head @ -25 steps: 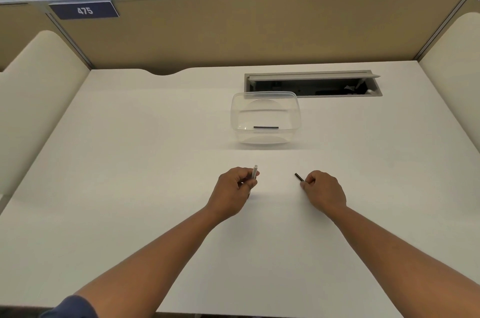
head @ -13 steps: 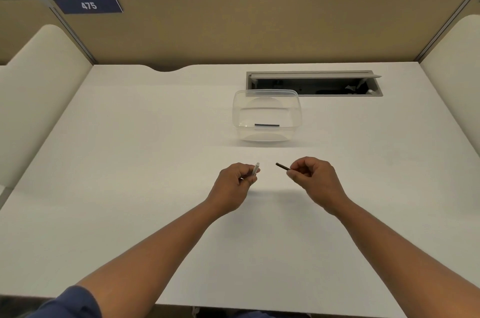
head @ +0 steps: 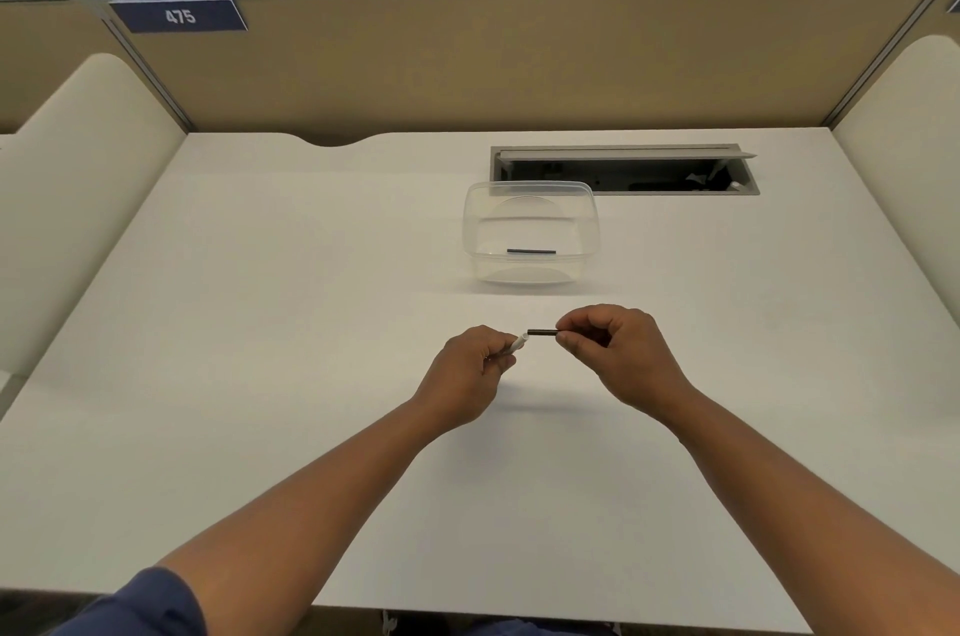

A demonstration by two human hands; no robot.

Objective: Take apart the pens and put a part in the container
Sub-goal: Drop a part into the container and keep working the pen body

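A: Peering at centre frame: the left hand (head: 467, 378) is clenched on a white plastic pen barrel (head: 517, 342), mostly hidden, its tip aimed upper right.

B: The right hand (head: 618, 355) pinches a thin dark rod (head: 542, 332), lying left-right, ends nearly touching.

A: Farther up, the clear plastic container (head: 531, 233) holds another dark rod (head: 531, 251), lying horizontal.

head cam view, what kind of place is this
Most likely an open-plan office cubicle: a white desk walled in by tan partition panels, a numbered plate reading 475 on the divider, and a cable hatch set into the desktop.
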